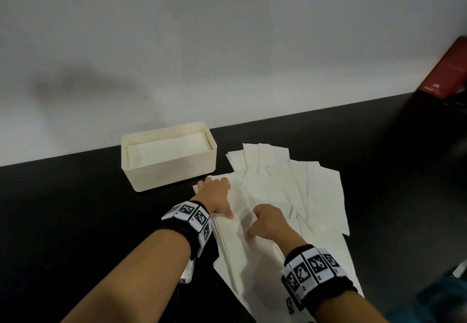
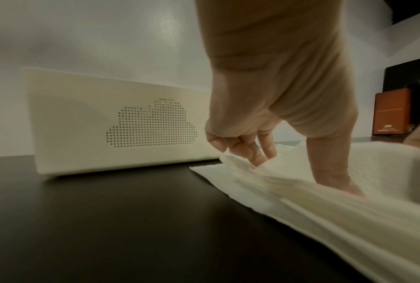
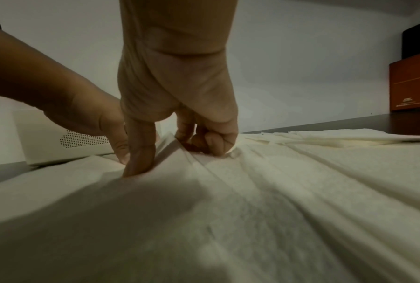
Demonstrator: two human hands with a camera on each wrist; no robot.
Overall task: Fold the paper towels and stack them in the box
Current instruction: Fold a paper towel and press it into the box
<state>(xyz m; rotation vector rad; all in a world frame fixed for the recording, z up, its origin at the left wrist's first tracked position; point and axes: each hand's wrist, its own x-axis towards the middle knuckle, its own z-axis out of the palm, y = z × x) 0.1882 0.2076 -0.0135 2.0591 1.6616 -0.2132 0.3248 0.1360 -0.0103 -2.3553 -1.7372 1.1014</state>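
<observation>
White paper towels [image 1: 267,196] are lying fanned on the black table [image 1: 75,209], just right of the cream box [image 1: 174,171], which is already holding a folded stack [image 1: 169,149]. Left hand [image 1: 217,196] is pinning the top sheet's far corner, fingers [image 2: 250,151] curling into its edge; right hand [image 1: 270,221] is pinching a raised ridge. Judgement: creasing cleanly means drawing only one layer. Open table lies left; a red carton [image 1: 447,70] is standing well apart, far right.
</observation>
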